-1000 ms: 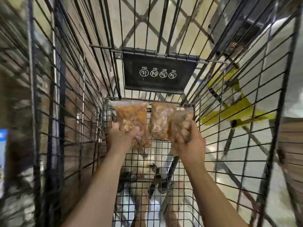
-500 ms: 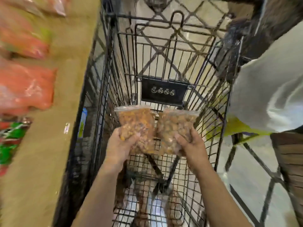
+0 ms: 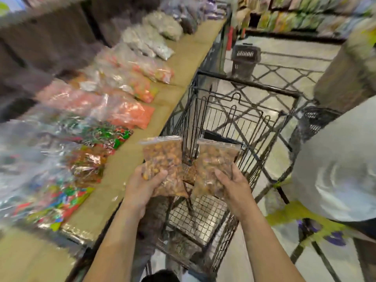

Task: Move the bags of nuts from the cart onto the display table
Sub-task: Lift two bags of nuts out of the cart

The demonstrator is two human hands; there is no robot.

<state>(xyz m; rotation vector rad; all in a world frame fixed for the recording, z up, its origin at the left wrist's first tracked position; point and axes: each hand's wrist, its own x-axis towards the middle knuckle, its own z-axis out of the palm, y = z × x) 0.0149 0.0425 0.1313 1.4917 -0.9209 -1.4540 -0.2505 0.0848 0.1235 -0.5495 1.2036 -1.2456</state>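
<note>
Both full: left hand (image 3: 142, 186) and right hand (image 3: 234, 186) each clutch clear plastic bags of orange-brown nuts (image 3: 162, 157) over the black wire cart (image 3: 247, 84); swing left and lay them flat on the bare front strip of the tan table (image 3: 126, 159).

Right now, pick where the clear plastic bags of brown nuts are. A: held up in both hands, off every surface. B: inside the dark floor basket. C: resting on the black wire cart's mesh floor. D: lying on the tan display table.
A: the left hand and right hand grip the clear plastic bags of brown nuts, held clear of the black wire cart.
</note>
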